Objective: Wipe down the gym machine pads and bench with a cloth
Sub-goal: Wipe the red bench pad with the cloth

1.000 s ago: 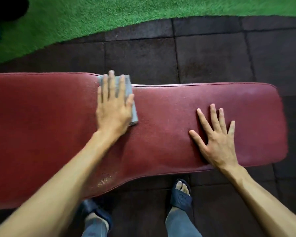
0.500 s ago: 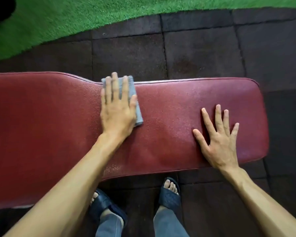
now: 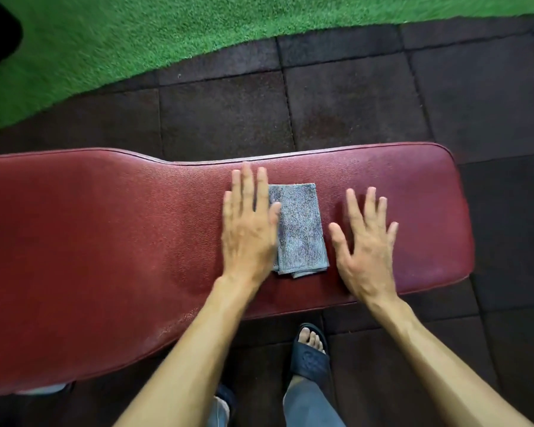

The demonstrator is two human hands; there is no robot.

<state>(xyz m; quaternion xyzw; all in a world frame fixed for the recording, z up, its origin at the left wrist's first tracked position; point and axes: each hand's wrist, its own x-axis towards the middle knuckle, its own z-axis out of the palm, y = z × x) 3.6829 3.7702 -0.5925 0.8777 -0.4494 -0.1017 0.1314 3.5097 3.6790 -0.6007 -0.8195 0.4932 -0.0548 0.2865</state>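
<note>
Cloth (image 3: 299, 232) folded into a grey rectangle, flat on the red padded bench (image 3: 105, 241) toward its narrower right end, long axis running across the pad from far edge to near edge. Left hand (image 3: 248, 232) flat beside it on the left, palm down, fingers (image 3: 246, 186) straight and loosely spread, thumb lapping the cloth's left edge — touching, not pinching, nothing closed around the fabric. Right hand (image 3: 364, 241) flat on the pad just right of the cloth, apart from it by a thin strip of red vinyl, fingers splayed wide, gripping nothing. Cloth thus between the two hands, left the nearer and the only one in contact; probably a regrip or a change of hands pending, judging by how exposed the cloth lies. For either hand, a short sideways slide onto the fabric, then a press flat to go on wiping. Right end of the pad with a dull sheen, possibly damp, though hard to say. No containers anywhere in view — only dark rubber floor tiles (image 3: 352, 103), green turf (image 3: 167, 26) beyond, and a foot in a dark slide sandal (image 3: 310, 355) under the near edge.
</note>
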